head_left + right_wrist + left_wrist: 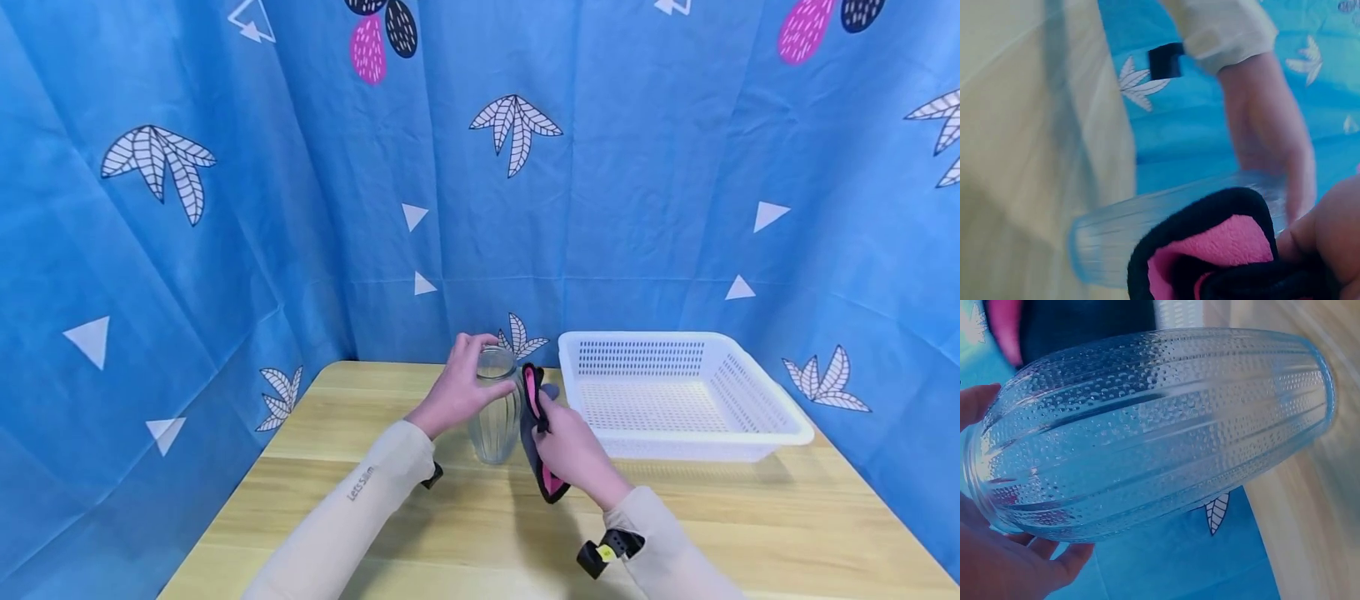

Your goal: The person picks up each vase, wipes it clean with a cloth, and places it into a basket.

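A clear glass vase [497, 429] with ribbed, dimpled walls stands upright on the wooden table. My left hand [461, 390] grips it near the rim, with the thumb on the near side and the fingers round the far side. In the left wrist view the vase [1166, 431] fills most of the picture. Just right of it, my right hand [573, 446] holds a folded cleaning cloth [531, 442], dark grey with a black edge and a pink inner side. The right wrist view shows the cloth [1222, 240] in front of the vase; whether they touch I cannot tell.
A white perforated plastic basket [780, 429] sits at the back right of the table [330, 467]. Behind and at both sides hangs a blue patterned curtain [637, 208], close to the table's edges.
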{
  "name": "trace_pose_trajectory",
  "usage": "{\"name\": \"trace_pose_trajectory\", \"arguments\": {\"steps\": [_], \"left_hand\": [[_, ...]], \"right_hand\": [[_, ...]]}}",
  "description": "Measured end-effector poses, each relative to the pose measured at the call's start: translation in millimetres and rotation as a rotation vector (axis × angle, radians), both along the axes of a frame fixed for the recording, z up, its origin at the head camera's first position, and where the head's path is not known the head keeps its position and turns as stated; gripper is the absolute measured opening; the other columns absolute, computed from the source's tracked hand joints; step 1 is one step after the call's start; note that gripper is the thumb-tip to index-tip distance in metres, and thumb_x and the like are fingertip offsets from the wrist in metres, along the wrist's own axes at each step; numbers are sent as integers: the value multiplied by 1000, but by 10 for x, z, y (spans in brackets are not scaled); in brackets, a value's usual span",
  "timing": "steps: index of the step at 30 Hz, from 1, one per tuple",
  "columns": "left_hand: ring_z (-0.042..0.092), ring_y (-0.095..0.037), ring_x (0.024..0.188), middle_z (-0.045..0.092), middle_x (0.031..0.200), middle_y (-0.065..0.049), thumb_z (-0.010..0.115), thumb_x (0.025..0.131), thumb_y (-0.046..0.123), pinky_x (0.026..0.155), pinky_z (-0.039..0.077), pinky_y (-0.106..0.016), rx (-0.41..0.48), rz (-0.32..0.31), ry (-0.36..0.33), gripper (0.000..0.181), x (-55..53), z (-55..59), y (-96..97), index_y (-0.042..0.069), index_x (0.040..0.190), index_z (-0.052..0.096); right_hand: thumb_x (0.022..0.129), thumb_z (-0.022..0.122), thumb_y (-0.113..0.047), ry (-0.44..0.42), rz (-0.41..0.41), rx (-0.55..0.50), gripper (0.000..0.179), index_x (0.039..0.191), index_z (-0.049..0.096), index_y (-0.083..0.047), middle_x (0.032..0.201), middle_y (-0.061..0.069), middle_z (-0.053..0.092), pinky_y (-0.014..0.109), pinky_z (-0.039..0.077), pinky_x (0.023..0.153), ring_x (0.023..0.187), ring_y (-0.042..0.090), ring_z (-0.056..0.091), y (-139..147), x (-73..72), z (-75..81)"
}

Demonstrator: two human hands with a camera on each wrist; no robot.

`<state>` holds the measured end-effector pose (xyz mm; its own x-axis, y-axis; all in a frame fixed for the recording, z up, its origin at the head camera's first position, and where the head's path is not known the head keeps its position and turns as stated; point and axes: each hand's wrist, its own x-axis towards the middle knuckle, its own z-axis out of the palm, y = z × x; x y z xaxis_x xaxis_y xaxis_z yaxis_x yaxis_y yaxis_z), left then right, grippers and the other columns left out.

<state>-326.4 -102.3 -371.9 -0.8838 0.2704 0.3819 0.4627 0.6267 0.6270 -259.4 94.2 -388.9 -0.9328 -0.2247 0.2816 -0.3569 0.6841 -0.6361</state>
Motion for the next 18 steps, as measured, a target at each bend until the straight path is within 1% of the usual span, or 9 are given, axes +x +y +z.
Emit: {"name": "trace_pose_trajectory", "arguments": {"steps": [1, 3, 6, 8, 10, 13, 15, 18], "left_hand": [[46, -26, 125, 42, 133, -9, 79, 85, 44, 104, 45, -48, 13, -8, 2, 72, -4, 4, -2, 23, 145, 44], [48, -26, 128, 44, 135, -9, 80, 85, 42, 106, 44, -47, 29, -24, 3, 72, -10, 5, -7, 22, 145, 45], [47, -26, 133, 46, 140, -9, 80, 85, 39, 110, 41, -47, 40, -50, 4, 72, -9, 18, -2, 19, 146, 45], [46, -26, 135, 46, 142, -10, 79, 87, 36, 111, 40, -48, 40, -66, -2, 72, -2, 30, 5, 17, 147, 45], [46, -25, 135, 46, 142, -9, 78, 88, 33, 112, 40, -47, 36, -73, -12, 71, 8, 45, 13, 15, 148, 44], [47, -25, 134, 46, 141, -7, 78, 89, 29, 111, 41, -46, 28, -79, -24, 70, 20, 61, 22, 16, 148, 43], [47, -24, 134, 46, 141, -6, 78, 89, 27, 111, 41, -45, 20, -77, -27, 69, 23, 66, 23, 17, 148, 43], [47, -26, 134, 45, 141, -6, 76, 88, 22, 111, 40, -46, 21, -83, -23, 68, 20, 62, 19, 15, 147, 44]], "right_hand": [[90, 57, 0, 38, -7, 7, 47, 137, 55, 0, 92, 15, 68, 32, 48, 57, 69, 19, 60, -5, 13, 44], [90, 58, -1, 115, -25, 25, 43, 133, 58, -2, 93, 12, 67, 35, 50, 62, 75, 21, 61, -9, 32, 119], [92, 58, -3, 190, -36, 47, 46, 138, 54, -1, 101, 15, 67, 43, 54, 69, 84, 27, 65, -20, 30, 197], [92, 59, -3, 217, -40, 60, 53, 144, 49, 1, 109, 18, 67, 47, 55, 75, 90, 30, 66, -28, 4, 217], [92, 60, -2, 219, -35, 76, 59, 148, 43, 5, 113, 22, 66, 48, 55, 77, 92, 33, 67, -35, -45, 208], [90, 62, 0, 185, -23, 97, 64, 149, 39, 10, 113, 26, 64, 48, 56, 77, 93, 35, 66, -49, -140, 154], [88, 63, 1, 153, -12, 95, 63, 146, 40, 12, 107, 27, 64, 47, 56, 74, 89, 35, 66, -60, -203, 110], [87, 63, 2, 94, 2, 52, 61, 143, 42, 13, 97, 27, 64, 44, 56, 68, 83, 34, 66, -81, -272, 31]]}}
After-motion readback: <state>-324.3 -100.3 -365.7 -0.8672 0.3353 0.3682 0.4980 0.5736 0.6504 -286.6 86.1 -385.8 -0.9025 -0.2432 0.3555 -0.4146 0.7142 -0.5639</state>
